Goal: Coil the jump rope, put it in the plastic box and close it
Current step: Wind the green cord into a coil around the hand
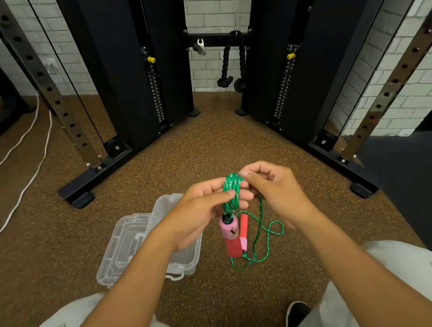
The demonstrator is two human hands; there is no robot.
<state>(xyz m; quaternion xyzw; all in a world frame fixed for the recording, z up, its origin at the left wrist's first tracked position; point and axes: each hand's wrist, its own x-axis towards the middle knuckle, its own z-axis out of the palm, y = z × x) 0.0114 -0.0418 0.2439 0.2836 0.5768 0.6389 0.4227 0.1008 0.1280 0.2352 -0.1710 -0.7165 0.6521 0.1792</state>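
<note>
A green jump rope (232, 190) is wound in several loops around the fingers of my left hand (201, 212), which grips the coil. One pink-and-red handle (229, 234) hangs just below that hand. My right hand (273, 189) pinches the rope at the top of the coil. A loose length of rope (266, 235) and the second handle (243, 232) lie on the floor beneath. The clear plastic box (184, 258) stands open on the floor to the left, partly behind my left forearm, its lid (122, 241) folded out flat.
Brown speckled gym flooring (182, 153) surrounds the box. A black cable machine with two weight stacks (129, 92) stands ahead, its base feet (80, 194) close by. White cables (21, 182) trail on the floor at left. My knees and a black shoe (295, 316) are at the bottom.
</note>
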